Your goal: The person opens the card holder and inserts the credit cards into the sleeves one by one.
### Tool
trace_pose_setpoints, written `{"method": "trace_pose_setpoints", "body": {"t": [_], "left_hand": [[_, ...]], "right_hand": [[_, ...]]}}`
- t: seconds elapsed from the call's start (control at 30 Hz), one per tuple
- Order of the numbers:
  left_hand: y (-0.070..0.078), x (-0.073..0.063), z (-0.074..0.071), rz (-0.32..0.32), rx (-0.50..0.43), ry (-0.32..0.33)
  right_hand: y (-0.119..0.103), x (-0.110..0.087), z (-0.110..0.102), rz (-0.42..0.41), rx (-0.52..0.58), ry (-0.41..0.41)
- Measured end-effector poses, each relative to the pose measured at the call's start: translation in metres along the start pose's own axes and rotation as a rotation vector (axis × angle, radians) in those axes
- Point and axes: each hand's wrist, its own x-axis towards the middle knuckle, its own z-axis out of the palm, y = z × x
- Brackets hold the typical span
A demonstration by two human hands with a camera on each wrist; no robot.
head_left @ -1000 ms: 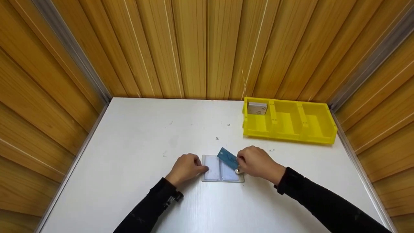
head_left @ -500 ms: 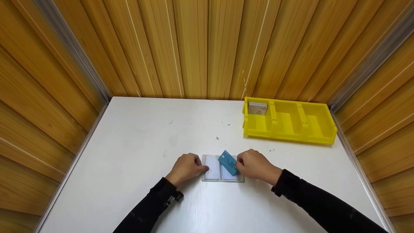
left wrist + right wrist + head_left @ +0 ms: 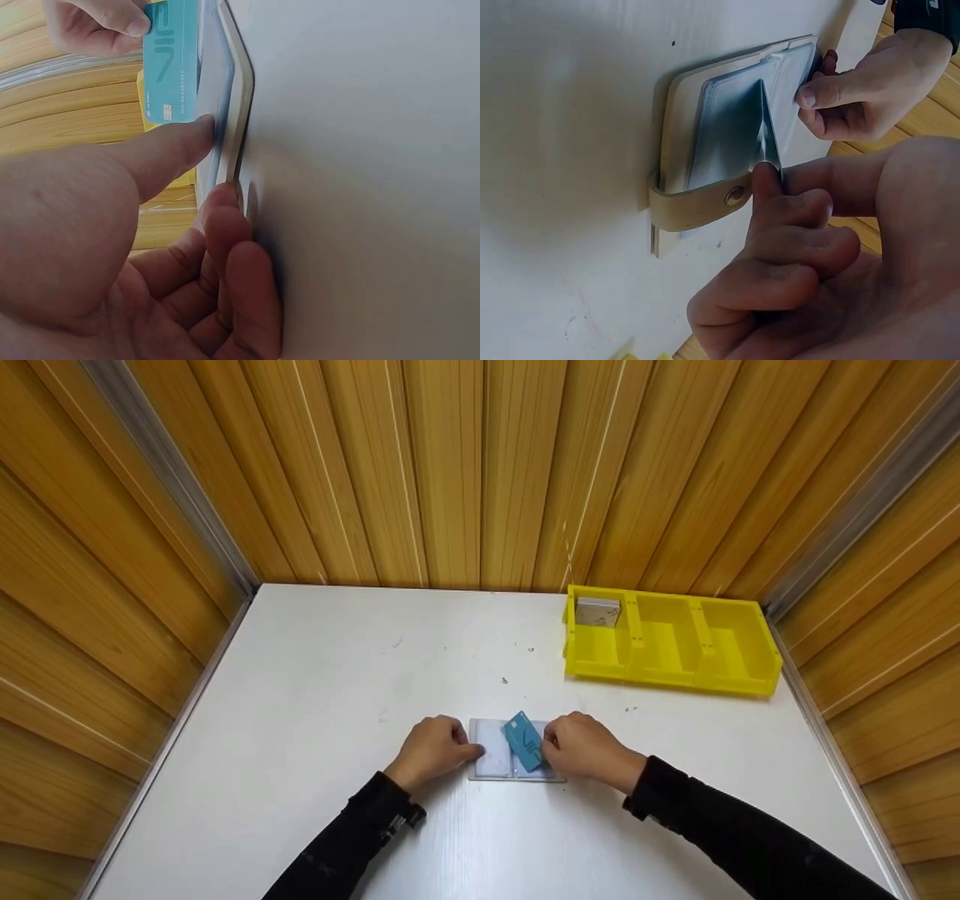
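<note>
Head view: I log one teal card (image 3: 523, 741), slanted over the right half of an open card wallet (image 3: 491, 746), which lies on the white table (image 3: 360, 660), well in from the far edge, between the left and right edges; one right hand (image 3: 589, 746), pinching the card at the end away from its chip (image 3: 515, 724); one left hand (image 3: 433, 746) at the wallet's left border; one yellow bin (image 3: 705, 685) by the table's far right corner, a pale stack (image 3: 598, 612) in its left compartment. Left wrist view: card's printed face showing; left thumb on the clear sleeves (image 3: 217, 71), fingertips at the outer edge, a grip I enter as pinching the border. Right wrist view: card nearly edge-on, tilted up, between thumb and index finger, beside a tan strap (image 3: 694, 210) with metal snap (image 3: 735, 196); whether its far end touches the wallet, I cannot tell. Handling, my estimate: card light, stiff, slick, best taken by its short end; wallet light, flexible, prone to slide, best held at the border.
</note>
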Motion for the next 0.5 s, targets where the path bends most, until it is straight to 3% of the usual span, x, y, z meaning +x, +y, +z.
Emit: {"method": "trace_pose_setpoints", "body": {"t": [0.5], "left_hand": [[0.0,0.0,-0.001,-0.014,-0.007,-0.003]], "right_hand": [[-0.017,0.007,0.009,-0.036,-0.052,0.001]]}}
